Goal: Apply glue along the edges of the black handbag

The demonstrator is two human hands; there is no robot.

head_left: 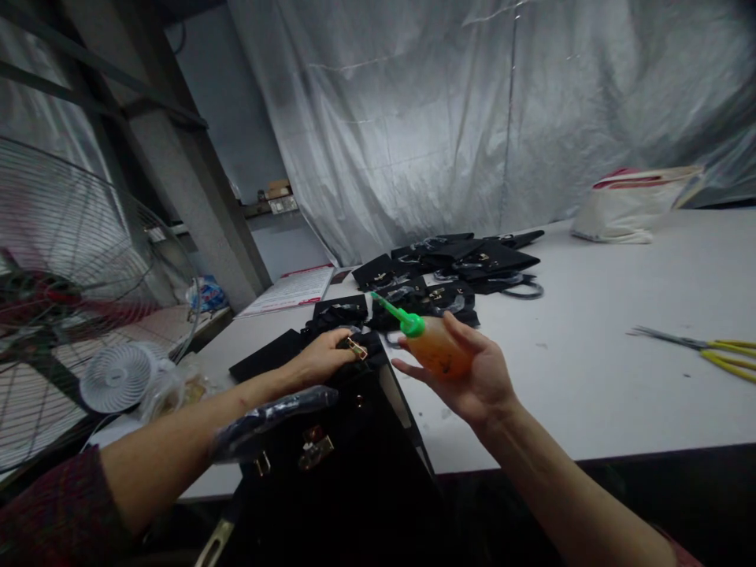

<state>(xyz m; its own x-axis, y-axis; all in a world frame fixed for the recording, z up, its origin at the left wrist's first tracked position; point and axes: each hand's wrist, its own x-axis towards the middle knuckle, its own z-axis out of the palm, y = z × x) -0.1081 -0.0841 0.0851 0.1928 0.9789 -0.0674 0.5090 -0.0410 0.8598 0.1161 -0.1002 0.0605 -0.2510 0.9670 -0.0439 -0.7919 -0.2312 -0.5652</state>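
My right hand (478,370) is closed around a small orange squeeze bottle (440,353) with a green nozzle (397,313) that points up and left. My left hand (322,358) rests on the top of a black handbag (336,457) at the table's near edge, fingers curled on a small gold metal fitting (356,346). The bag's plastic-wrapped handle (272,417) lies across my left forearm. The nozzle tip is a little above and right of the fitting.
A pile of black bag parts (449,272) lies further back on the white table (620,378). Yellow-handled scissors (702,350) lie at the right. A white bag (626,206) sits at the back right. A large fan (71,299) and a small white fan (118,376) stand at the left.
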